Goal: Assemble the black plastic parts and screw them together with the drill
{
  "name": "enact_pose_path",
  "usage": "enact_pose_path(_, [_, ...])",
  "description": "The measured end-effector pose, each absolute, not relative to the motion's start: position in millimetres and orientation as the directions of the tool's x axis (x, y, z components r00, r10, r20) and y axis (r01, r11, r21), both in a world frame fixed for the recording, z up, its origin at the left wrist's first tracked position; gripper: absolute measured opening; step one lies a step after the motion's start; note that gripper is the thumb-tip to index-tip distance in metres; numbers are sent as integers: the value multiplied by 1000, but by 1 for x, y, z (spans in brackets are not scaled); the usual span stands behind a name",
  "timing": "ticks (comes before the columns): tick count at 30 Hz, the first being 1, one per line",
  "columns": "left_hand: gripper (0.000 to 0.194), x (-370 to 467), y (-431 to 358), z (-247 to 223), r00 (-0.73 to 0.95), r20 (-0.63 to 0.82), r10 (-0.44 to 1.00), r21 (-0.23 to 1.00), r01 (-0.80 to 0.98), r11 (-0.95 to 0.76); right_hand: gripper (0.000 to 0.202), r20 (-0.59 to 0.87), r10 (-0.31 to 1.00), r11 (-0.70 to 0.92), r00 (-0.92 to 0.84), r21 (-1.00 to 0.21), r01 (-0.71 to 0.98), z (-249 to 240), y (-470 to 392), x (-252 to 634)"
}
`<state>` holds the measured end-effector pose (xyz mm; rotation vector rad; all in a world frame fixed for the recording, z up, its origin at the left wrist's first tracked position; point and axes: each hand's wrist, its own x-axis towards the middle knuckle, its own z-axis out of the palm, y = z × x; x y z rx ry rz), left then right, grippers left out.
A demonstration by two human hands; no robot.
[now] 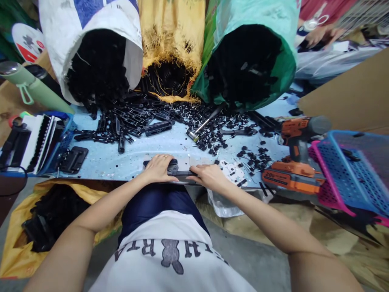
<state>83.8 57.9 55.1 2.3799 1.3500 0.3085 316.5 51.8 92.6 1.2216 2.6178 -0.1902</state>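
At the near edge of the table, my left hand [158, 167] is wrapped over a black plastic part [179, 173], whose ends show past the fingers. My right hand [209, 175] pinches the right end of the same long, narrow part, thumb and fingertips together. A greyish flat surface [183, 164] shows between the hands. Beyond them lies a small hammer [204, 125] among black-headed pins [209, 140]. More pins [255, 158] are scattered to the right of my right hand. A heap of black plastic parts [127, 117] lies further back on the left.
White [51, 48], yellow [170, 32] and green [255, 18] sacks open onto the table's back. An orange cordless drill [294, 156] stands right, beside blue and pink baskets [358, 174]. A green bottle [36, 87] and filled blue basket [68, 136] are left. Another person's hands [319, 36] show back right.
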Motion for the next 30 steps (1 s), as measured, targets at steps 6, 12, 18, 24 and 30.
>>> enact_pose_path(6, [65,82,56,54,525,15,851,385,782,-490,39,-243,756,631,-607,27,775,94,45,313])
enact_pose_path(12, [45,81,52,50,590,90,802,320,746,-584,37,-135,742,669,-656,110,735,103,40,311])
enact_pose_path(18, [50,81,53,46,595,77,800,295,753,-588,40,-145,705,708,-694,84,701,102,47,314])
enact_pose_path(24, [56,100,66,58,671,-35,740,354,701,-619,41,-66,762,643,-644,-29,765,70,39,336])
enact_pose_path(30, [27,185,117,63,604,49,795,260,761,-594,35,166,970,203,-176,-166,965,55,31,369])
